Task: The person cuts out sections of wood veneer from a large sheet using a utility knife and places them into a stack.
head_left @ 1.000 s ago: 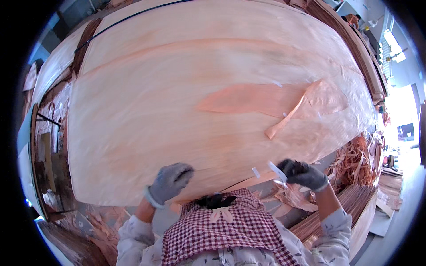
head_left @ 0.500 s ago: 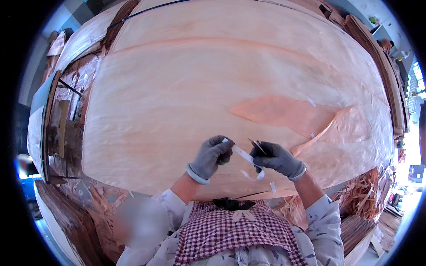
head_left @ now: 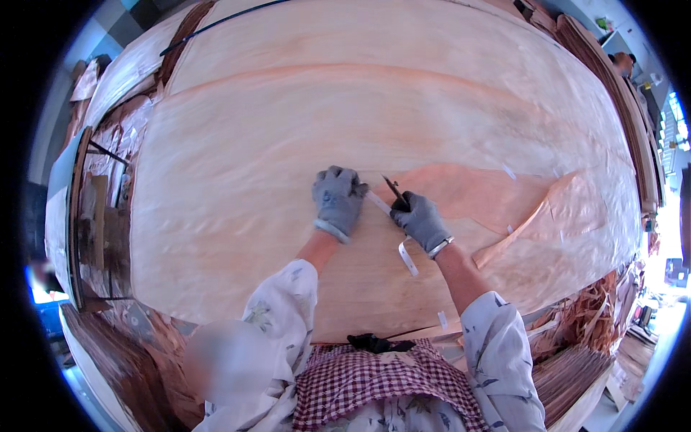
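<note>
Both my hands wear grey gloves and are over a large pale veneer sheet (head_left: 237, 180). My left hand (head_left: 338, 201) is closed at the left end of a white tape strip (head_left: 378, 204), low over the veneer. My right hand (head_left: 423, 222) grips a slim dark pointed tool (head_left: 393, 189), its tip pointing up and left; its exact kind is unclear. The same hand also holds the strip, whose loose tail curls down below the wrist. At the right lies a pinkish veneer piece (head_left: 461, 191) with a folded flap (head_left: 529, 227) and small white tape bits on it.
A short white tape piece (head_left: 443, 320) sticks near the sheet's front edge. Torn veneer scraps (head_left: 586, 317) and stacked sheets (head_left: 576, 374) lie at the lower right. Another stack (head_left: 115, 367) stands at the lower left. A dark rod (head_left: 223, 25) crosses the far edge. A person (head_left: 622, 63) is far right.
Both hands have moved forward, away from my body, with the tape strip stretched between them. My left hand has turned knuckles up and come down close to the veneer beside the pinkish piece.
</note>
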Demonstrator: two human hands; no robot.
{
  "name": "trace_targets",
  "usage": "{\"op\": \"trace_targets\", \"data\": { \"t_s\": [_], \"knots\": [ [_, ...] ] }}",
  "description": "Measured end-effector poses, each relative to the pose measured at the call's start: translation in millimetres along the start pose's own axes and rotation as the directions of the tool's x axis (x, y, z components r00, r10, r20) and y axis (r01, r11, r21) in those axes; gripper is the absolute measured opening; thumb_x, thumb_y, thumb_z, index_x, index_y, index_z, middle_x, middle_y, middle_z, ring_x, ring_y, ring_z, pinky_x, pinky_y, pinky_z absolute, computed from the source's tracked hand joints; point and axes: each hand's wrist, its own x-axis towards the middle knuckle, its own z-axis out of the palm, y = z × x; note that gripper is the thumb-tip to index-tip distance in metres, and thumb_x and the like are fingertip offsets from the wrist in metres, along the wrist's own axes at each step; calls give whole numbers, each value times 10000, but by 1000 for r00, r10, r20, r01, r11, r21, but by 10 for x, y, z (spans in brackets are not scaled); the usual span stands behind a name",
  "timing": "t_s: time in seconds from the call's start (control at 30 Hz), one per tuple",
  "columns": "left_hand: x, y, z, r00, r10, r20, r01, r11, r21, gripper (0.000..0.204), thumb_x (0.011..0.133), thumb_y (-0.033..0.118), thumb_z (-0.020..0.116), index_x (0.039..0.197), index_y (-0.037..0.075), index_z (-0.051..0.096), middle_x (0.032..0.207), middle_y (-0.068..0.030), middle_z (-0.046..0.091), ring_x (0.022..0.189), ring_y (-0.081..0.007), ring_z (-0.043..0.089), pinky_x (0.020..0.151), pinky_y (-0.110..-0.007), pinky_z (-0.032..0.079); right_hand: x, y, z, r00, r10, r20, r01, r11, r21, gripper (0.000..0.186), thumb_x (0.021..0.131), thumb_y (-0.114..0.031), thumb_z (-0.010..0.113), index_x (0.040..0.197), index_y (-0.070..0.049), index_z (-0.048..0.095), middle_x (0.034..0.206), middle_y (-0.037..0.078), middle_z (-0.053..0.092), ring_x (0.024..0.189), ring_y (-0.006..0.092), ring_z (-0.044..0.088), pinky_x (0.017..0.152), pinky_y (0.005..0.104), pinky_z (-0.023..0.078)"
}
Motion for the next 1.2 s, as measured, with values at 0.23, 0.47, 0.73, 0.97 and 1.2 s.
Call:
{"op": "trace_targets", "data": {
  "t_s": [0.23, 0.47, 0.73, 0.97, 1.2],
  "knots": [
    [-280, 69, -260, 832, 446, 331, -509, 850, 134, 496, 805, 289, 565, 1266, 128, 478, 1341, -110, 417, 1208, -308, 403, 1007, -472, 277, -93, -102, -82, 1000, 28, 6, -27, 998, -64, 256, 766, -281, 625, 818, -32, 589, 750, 196, 619, 758, 373, 603, 661, 422, 466],
    [-210, 128, -322, 797, 462, 390, -561, 805, 193, 494, 795, 358, 580, 1244, 166, 507, 1331, -74, 429, 1211, -277, 403, 983, -499, 294, -400, -223, -4, 960, -63, 272, 13, 983, 183, 242, 814, -240, 608, 824, 1, 582, 628, 65, 567, 556, 133, 557, 520, 296, 444],
    [-23, 376, -282, 775, 519, 360, -593, 795, 131, 439, 773, 290, 599, 1175, 120, 548, 1257, -116, 477, 1191, -289, 424, 988, -476, 316, -138, 475, -1189, 990, 72, -119, -35, 956, 291, 224, 832, -168, 547, 1003, -32, 596, 727, 12, 584, 635, 71, 536, 566, 212, 427],
    [449, 1061, 700, 685, 705, 183, -723, 689, 52, 445, 772, 231, 585, 1187, 83, 520, 1261, -129, 485, 1204, -282, 422, 1015, -428, 313, 323, 999, -1440, 988, 127, -89, -73, 887, 456, 165, 783, -76, 566, 940, -34, 537, 719, 36, 560, 628, 129, 553, 572, 263, 452],
    [622, 1344, 1106, 658, 671, 341, -718, 696, 17, 458, 822, 306, 523, 1251, 150, 487, 1309, -77, 466, 1219, -257, 414, 1025, -427, 281, 365, 1273, -1412, 971, 164, -175, -141, 980, 137, 248, 719, -221, 633, 787, 7, 561, 668, 170, 607, 655, 264, 626, 604, 356, 477]
  ]
}}
